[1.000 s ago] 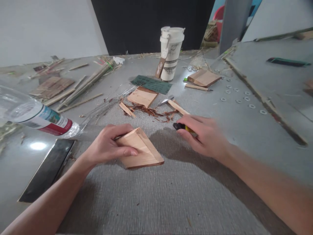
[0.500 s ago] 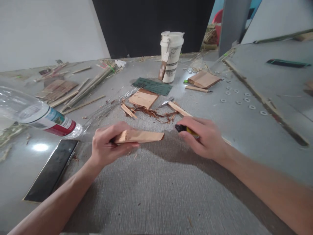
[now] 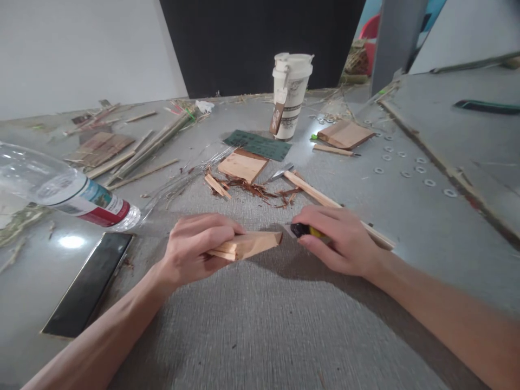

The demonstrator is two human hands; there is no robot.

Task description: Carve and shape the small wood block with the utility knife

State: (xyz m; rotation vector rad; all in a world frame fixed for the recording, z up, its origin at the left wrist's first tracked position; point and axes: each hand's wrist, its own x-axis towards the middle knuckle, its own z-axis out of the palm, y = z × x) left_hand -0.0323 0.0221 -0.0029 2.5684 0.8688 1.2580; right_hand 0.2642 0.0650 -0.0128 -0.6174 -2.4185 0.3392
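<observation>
My left hand (image 3: pixel 199 244) is closed round a block of pale wood (image 3: pixel 255 244), gripping its left end above the grey table. The block's far right end has a dark brown edge. My right hand (image 3: pixel 337 238) is wrapped round a utility knife (image 3: pixel 300 230) with a black tip and a yellow part showing between the fingers. A short blade points left, close to the block's right end but apart from it. Just beyond my right hand lies a wooden-handled knife (image 3: pixel 312 189) with a metal blade.
A square wood piece (image 3: pixel 244 165) lies among brown bark shavings (image 3: pixel 260 189), near a green sheet (image 3: pixel 258 145). A white cup (image 3: pixel 291 97) stands behind. A plastic bottle (image 3: pixel 103 203) and a black slab (image 3: pixel 87 284) are left; several washers (image 3: pixel 429 183) lie right.
My left hand has turned the wood block, so its near end now faces me and it sits slightly lower and further right. The utility knife has come closer to the block's right end.
</observation>
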